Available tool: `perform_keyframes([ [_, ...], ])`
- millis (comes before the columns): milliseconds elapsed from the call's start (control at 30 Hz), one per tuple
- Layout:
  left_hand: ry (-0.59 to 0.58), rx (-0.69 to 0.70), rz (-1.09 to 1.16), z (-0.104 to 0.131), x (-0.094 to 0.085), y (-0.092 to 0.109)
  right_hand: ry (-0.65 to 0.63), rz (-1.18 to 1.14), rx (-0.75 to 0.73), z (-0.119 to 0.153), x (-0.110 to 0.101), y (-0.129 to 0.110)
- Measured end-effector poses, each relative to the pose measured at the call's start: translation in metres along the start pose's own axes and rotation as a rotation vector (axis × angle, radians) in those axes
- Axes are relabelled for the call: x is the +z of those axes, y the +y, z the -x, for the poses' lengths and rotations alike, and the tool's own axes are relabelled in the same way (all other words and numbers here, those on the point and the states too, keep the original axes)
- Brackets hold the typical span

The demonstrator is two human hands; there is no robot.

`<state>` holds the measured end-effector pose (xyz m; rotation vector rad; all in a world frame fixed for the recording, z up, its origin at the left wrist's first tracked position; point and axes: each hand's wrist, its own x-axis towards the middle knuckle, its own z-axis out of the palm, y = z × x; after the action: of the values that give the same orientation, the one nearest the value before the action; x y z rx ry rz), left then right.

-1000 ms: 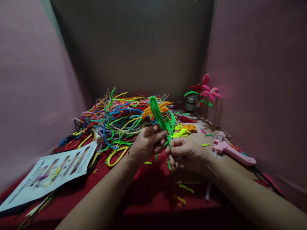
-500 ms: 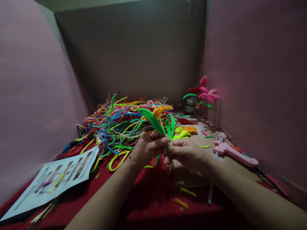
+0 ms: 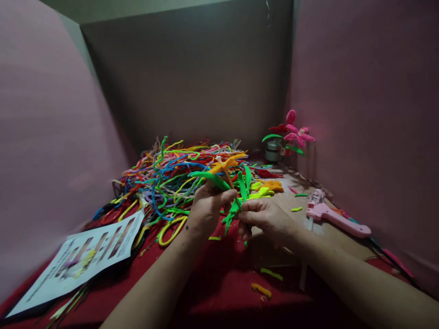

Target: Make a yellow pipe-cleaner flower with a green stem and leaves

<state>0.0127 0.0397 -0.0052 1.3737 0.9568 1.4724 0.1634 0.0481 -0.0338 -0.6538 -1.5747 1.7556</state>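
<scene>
Between my hands is a pipe-cleaner flower with an orange bloom (image 3: 228, 163) and a long green leaf (image 3: 211, 177). My left hand (image 3: 210, 203) is closed around it just below the bloom, thumb pressed over the stem. Lower down, my right hand (image 3: 259, 217) pinches at the stem, its fingertips partly hiding what they grip. Green pipe-cleaner leaves (image 3: 243, 185) show right behind the hands; I cannot tell which belong to the flower. Beyond my right hand lie yellow pipe-cleaner pieces (image 3: 262, 193).
A tangled heap of coloured pipe cleaners (image 3: 178, 169) fills the back. A pink glue gun (image 3: 338, 219) rests at right, near a finished pink flower (image 3: 299, 133). At left lie a printed sheet (image 3: 92, 256) and yellow-handled scissors (image 3: 171, 230). Cut scraps (image 3: 270, 274) dot the red cloth.
My left hand has tilted the flower; its green leaf now points left, lying flatter, and the orange bloom shows more fully. My hands have drawn slightly apart.
</scene>
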Motion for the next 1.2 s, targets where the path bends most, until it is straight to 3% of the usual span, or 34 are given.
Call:
perform_keyframes([
  [133, 0.124, 0.013, -0.014, 0.001, 0.002, -0.002, -0.07, -0.021, -0.01, 0.002, 0.001, 0.001],
  [300, 0.127, 0.006, -0.108, 0.002, 0.004, -0.007, -0.112, -0.079, 0.033, 0.002, 0.001, 0.003],
  [500, 0.057, 0.45, -0.398, 0.01, 0.002, -0.005, -0.093, -0.136, 0.084, 0.001, 0.002, 0.002],
  [633, 0.021, 0.611, -0.551, 0.011, -0.002, 0.001, -0.061, -0.115, 0.077, 0.002, 0.004, -0.001],
  [733, -0.02, 0.678, -0.585, 0.011, -0.004, 0.007, -0.019, -0.105, 0.079, 0.001, 0.004, 0.0],
  [933, -0.031, 0.657, -0.539, 0.016, -0.001, 0.011, 0.01, -0.091, 0.056, -0.002, 0.001, 0.003],
  [1200, -0.057, 0.825, -0.716, 0.015, -0.01, 0.013, 0.114, 0.009, -0.071, -0.005, -0.003, -0.002],
])
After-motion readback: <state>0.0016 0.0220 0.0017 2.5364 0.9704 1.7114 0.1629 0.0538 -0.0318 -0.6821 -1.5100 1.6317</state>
